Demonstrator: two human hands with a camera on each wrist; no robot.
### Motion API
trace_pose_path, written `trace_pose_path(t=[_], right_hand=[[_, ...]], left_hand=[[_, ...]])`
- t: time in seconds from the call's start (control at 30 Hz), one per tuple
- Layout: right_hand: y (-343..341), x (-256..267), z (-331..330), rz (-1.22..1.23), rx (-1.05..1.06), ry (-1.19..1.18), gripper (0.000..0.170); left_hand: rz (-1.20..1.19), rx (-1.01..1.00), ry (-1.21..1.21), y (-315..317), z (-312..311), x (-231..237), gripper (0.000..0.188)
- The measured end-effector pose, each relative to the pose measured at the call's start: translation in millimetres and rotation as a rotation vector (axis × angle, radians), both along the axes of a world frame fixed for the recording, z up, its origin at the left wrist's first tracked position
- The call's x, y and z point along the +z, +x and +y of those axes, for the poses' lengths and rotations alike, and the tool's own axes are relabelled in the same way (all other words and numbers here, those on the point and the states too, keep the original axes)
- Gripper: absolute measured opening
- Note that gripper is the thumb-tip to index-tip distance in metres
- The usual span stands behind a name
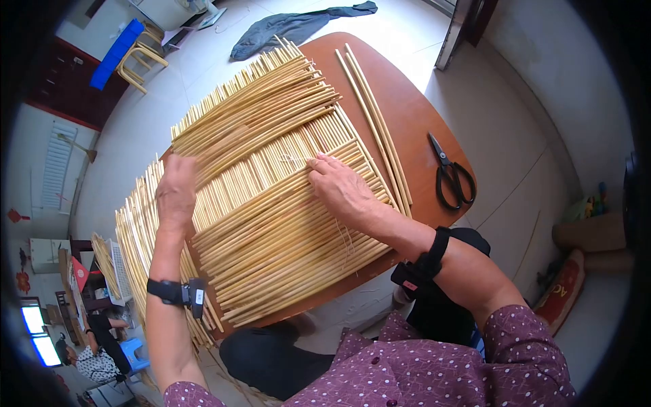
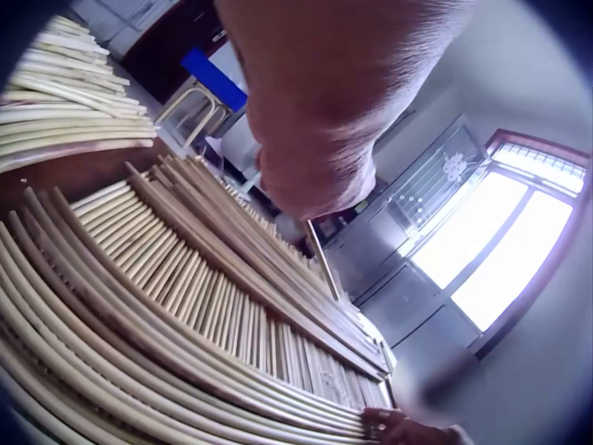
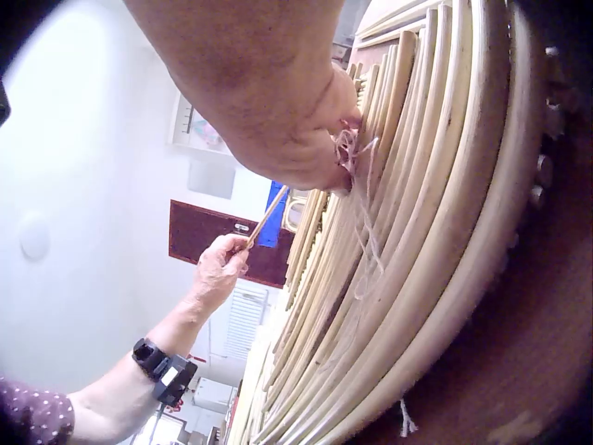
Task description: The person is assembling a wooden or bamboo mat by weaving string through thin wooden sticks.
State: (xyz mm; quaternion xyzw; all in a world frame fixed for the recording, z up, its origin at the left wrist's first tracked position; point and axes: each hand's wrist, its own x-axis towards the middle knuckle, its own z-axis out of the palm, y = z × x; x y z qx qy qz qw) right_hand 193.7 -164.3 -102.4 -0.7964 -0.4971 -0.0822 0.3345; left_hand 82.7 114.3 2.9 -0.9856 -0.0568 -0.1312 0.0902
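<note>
My left hand (image 1: 178, 186) is raised over the left part of a mat of pale straw-coloured stalks (image 1: 285, 237). Its fingers are curled round one thin stalk (image 3: 269, 216), which slants up from the fist in the right wrist view. My right hand (image 1: 342, 190) rests on the upper edge of the near band of stalks. Between its thumb and fingers it pinches thin white string (image 3: 348, 148), and loose strands trail down across the stalks. Beyond that band, short crosswise stalks (image 1: 251, 173) show, with a loose bundle of long stalks (image 1: 251, 119) lying over them.
The brown table (image 1: 420, 156) carries the mat. Black-handled scissors (image 1: 451, 176) lie at its right, beside a few separate stalks (image 1: 376, 115). Dark cloth (image 1: 291, 34) lies on the floor behind. A stool (image 1: 142, 61) stands at the back left; another person (image 1: 98, 353) sits far left.
</note>
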Motion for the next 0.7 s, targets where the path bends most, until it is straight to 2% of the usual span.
trace_pose_path(t=[0.07, 0.13, 0.2, 0.23, 0.3, 0.33, 0.37, 0.4, 0.43, 0.5, 0.53, 0.6, 0.63, 0.67, 0.7], right_hand=[[1, 5, -1, 0.051, -0.026, -0.008, 0.007], [-1, 16, -3, 0.104, -0.046, -0.017, 0.006], [-3, 41, -8, 0.070, -0.040, 0.259, 0.004], [-4, 59, -11, 0.041, 0.027, 0.374, 0.006], [-16, 84, -27, 0.414, 0.388, 0.384, 0.007], [-29, 95, -35, 0.786, 0.688, 0.409, 0.009], [-40, 110, -47, 1.116, 1.064, 0.285, 0.006], [-57, 122, -56, 1.497, 1.357, 0.049, 0.009], [-76, 120, -54, 1.588, 1.677, -0.043, 0.013], [-100, 115, -57, 1.627, 1.914, -0.319, 0.014], [-102, 113, -58, 1.618, 1.914, -0.318, 0.014], [-104, 114, -58, 1.882, 1.910, -0.409, 0.013], [-102, 111, -54, 1.834, 1.890, -0.290, 0.011], [-100, 112, -55, 1.828, 1.892, -0.292, 0.011], [-98, 112, -56, 1.921, 1.876, -0.263, 0.010]], left_hand=[[-0.113, 0.104, -0.132, -11, -9, 15, 0.015], [-0.108, 0.115, -0.138, -22, -32, 26, 0.016], [-0.132, 0.170, -0.196, -31, -50, 29, 0.016], [-0.136, 0.188, -0.224, -35, -60, 29, 0.016], [-0.107, 0.254, -0.300, -43, -81, 28, 0.017], [-0.075, 0.323, -0.377, -47, -90, 28, 0.017], [-0.057, 0.345, -0.400, -50, -98, 28, 0.017], [-0.058, 0.346, -0.396, -52, -101, 26, 0.017], [-0.073, 0.335, -0.424, -54, -104, 22, 0.017], [-0.120, 0.276, -0.471, -55, -107, 13, 0.016], [-0.125, 0.272, -0.466, -53, -108, 11, 0.016], [-0.124, 0.252, -0.494, -50, -111, 10, 0.016], [-0.142, 0.222, -0.466, -47, -110, 8, 0.016], [-0.146, 0.221, -0.462, -44, -107, 6, 0.016], [-0.141, 0.226, -0.447, -39, -104, 4, 0.016]])
